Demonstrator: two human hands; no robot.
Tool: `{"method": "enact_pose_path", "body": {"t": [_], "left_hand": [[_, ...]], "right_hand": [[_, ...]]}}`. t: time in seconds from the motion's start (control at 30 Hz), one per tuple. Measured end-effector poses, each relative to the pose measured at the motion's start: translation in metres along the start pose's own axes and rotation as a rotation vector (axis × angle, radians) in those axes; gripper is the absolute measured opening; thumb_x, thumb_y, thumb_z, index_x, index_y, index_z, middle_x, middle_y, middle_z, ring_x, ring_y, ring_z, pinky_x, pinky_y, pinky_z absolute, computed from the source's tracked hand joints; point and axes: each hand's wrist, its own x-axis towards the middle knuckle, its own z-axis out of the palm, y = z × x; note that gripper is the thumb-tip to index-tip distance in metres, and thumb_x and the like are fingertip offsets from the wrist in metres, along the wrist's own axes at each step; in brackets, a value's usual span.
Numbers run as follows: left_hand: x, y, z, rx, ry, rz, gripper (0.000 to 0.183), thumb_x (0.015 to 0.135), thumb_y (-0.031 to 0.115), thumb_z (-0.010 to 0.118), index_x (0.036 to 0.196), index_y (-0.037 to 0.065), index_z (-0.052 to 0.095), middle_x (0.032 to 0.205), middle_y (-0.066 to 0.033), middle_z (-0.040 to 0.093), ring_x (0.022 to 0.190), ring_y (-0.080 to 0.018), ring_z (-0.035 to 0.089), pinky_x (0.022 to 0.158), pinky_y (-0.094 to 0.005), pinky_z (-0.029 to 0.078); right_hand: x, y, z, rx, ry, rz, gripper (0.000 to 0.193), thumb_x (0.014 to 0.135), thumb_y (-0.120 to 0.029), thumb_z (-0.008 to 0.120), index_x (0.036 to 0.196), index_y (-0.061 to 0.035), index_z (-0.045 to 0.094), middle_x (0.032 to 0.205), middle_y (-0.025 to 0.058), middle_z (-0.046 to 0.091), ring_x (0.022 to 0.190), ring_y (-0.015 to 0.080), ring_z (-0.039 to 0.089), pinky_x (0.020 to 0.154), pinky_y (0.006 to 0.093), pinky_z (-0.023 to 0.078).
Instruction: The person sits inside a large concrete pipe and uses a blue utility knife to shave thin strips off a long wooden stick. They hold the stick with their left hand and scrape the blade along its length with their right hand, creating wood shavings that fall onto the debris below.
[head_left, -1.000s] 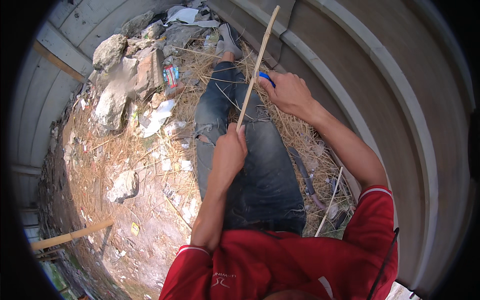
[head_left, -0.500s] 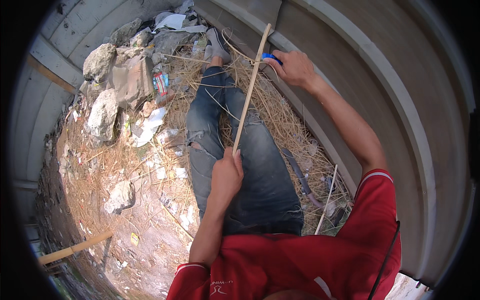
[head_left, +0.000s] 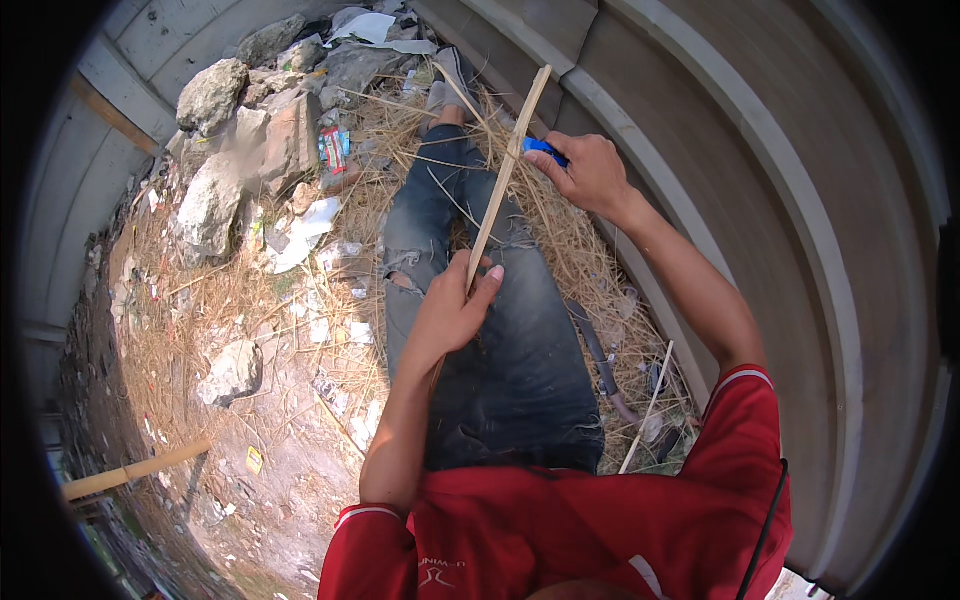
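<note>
A long, pale bamboo strip (head_left: 501,185) slants up over my outstretched legs. My left hand (head_left: 455,305) is closed around its lower end, the thumb along it. Near the strip's upper part, my right hand (head_left: 588,172) grips a blue-handled cutter knife (head_left: 545,152). The knife's front end meets the strip there; its blade is too small to make out. Close to that spot a thin curled shaving (head_left: 458,88) sticks out towards my shoes. Both legs, in torn dark jeans (head_left: 515,360), lie stretched out beneath the strip.
Straw-like shavings (head_left: 560,225) cover the ground around my legs. A corrugated metal wall (head_left: 760,200) rises close on the right. Rocks (head_left: 210,205) and litter lie to the left. A thin stick (head_left: 647,408) and a dark pipe (head_left: 597,355) lie beside my right thigh.
My right hand and the knife have come slightly down and nearer along the strip. My left hand has shifted up a little, its thumb now more raised. The curled shaving has changed position.
</note>
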Motion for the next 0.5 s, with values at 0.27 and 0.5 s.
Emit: {"method": "enact_pose_path", "body": {"t": [0.27,0.5], "left_hand": [[0.021,0.015,0.013,0.28,0.228,0.047,0.033,0.109,0.023,0.046,0.137,0.005,0.05,0.084,-0.0286,0.069,0.08,-0.0505,0.067,0.069,-0.0581,0.048],[-0.062,-0.026,0.04,0.211,0.064,0.094,0.029,0.11,0.023,0.047,0.132,0.006,0.057,0.072,-0.0188,0.064,0.069,-0.0381,0.068,0.066,-0.0446,0.05]], "right_hand": [[-0.008,-0.022,0.008,-0.03,-0.198,-0.148,0.054,0.099,-0.057,0.059,0.086,-0.0061,0.07,0.065,0.0197,0.063,0.066,0.044,0.064,0.061,0.0516,0.049],[0.029,0.108,-0.076,-0.196,0.31,0.405,0.065,0.102,-0.061,0.051,0.089,0.0002,0.069,0.065,0.0196,0.062,0.065,0.0377,0.063,0.064,0.049,0.047]]}}
